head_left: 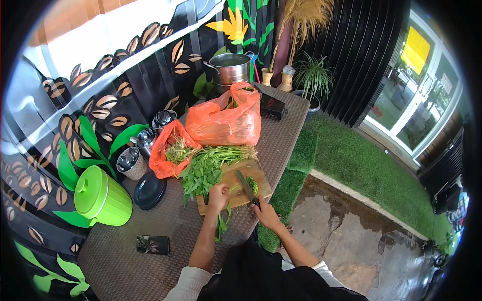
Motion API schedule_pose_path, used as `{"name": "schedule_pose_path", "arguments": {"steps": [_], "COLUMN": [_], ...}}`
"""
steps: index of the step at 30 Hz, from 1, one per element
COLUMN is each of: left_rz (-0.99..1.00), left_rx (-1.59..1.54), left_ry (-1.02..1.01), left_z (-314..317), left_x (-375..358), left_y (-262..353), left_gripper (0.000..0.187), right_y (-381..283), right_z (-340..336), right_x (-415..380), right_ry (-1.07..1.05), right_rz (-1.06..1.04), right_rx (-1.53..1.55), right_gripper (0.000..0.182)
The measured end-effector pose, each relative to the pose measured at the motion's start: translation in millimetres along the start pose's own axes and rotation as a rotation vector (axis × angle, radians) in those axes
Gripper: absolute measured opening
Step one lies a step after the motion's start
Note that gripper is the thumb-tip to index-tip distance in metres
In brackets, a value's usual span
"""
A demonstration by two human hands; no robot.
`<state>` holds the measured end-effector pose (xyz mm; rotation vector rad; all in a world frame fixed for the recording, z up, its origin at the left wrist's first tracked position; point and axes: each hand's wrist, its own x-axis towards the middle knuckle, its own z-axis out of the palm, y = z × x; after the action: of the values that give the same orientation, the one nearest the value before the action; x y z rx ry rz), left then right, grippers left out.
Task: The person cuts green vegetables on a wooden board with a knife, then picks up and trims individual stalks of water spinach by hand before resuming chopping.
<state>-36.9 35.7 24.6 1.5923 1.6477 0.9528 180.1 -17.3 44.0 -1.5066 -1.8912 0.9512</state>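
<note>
My right hand point(267, 212) is closed round the black handle of a kitchen knife point(245, 184), its blade lying over the wooden cutting board point(230, 176). Just right of the blade sits a small heap of chopped green stems point(252, 186). My left hand point(218, 196) is closed on leafy green stems at the board's near left side; leaves point(222, 224) hang below it over the table. A large bunch of leafy greens point(205, 173) lies across the board's far left part, its stems pointing right. The left fingertips are partly hidden.
Orange plastic bags point(226, 118) stand behind the greens, near a steel pot point(230, 68) and a black stove point(271, 105). Left are a dark plate point(150, 190), cutlery holders point(132, 163) and a green lidded bucket point(103, 196). A phone point(153, 245) lies on the woven-textured table point(115, 268).
</note>
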Motion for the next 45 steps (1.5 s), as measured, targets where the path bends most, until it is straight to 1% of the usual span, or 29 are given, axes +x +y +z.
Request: {"name": "schedule_pose_path", "arguments": {"steps": [2,6,9,11,12,14,15,17,20,21,22,23,26,29,30,32,38,41,45], "left_rz": [0.134,0.092,0.148,0.245,0.246,0.044,0.044,0.168,0.191,0.191,0.231,0.271,0.265,0.273,0.273,0.343,0.320,0.290,0.324], "left_rx": [0.077,0.142,0.178,0.129,0.129,0.106,0.106,0.116,0.028,0.027,0.097,0.168,0.105,0.060,0.059,0.181,0.128,0.132,0.134], "left_ry": [0.174,0.120,0.075,0.046,0.044,0.019,0.018,0.046,0.029,0.028,0.048,0.069,0.072,0.079,0.077,0.151,0.206,0.179,0.203], "left_z": [-5,7,17,11,12,15,17,21,31,30,29,27,20,27,28,31,40,36,35], "left_x": [2,15,13,3,4,8,9,10,13,11,10,8,2,7,7,6,6,4,3], "left_y": [5,-1,-7,5,4,1,1,1,-4,-2,0,2,10,-10,-11,-10,-12,-6,-5], "left_gripper": [0.021,0.026,0.029,0.021,0.021,0.018,0.018,0.016,0.018,0.018,0.018,0.018,0.021,0.021,0.021,0.019,0.019,0.019,0.018], "right_y": [0,-2,-7,-5,-4,-2,-3,-4,-4,-6,-8,-11,-14,-17,-19,-20,-12,-7,-16], "right_z": [0,1,1,1,3,5,6,6,7,7,6,5,5,6,6,7,17,20,20], "right_x": [1,1,-2,-2,-2,-3,-4,-5,-4,-4,-3,-3,-1,2,3,3,8,10,9], "right_ry": [0.000,0.016,0.025,0.038,0.041,0.044,0.059,0.073,0.056,0.042,0.027,0.027,0.021,0.019,0.017,0.017,0.003,-0.008,-0.031], "right_rz": [0.002,-0.028,-0.014,-0.005,0.000,0.006,0.000,-0.006,0.044,0.073,0.102,0.101,0.096,0.089,0.087,0.088,0.052,0.017,0.034], "right_rx": [-0.009,0.020,0.026,0.025,0.022,0.019,0.019,0.020,-0.052,-0.126,-0.200,-0.201,-0.272,-0.284,-0.287,-0.292,-0.359,-0.441,-0.523], "right_gripper": [0.029,0.028,0.028,0.028,0.028,0.028,0.028,0.028,0.028,0.028,0.029,0.029,0.029,0.029,0.029,0.028,0.029,0.029,0.028]}}
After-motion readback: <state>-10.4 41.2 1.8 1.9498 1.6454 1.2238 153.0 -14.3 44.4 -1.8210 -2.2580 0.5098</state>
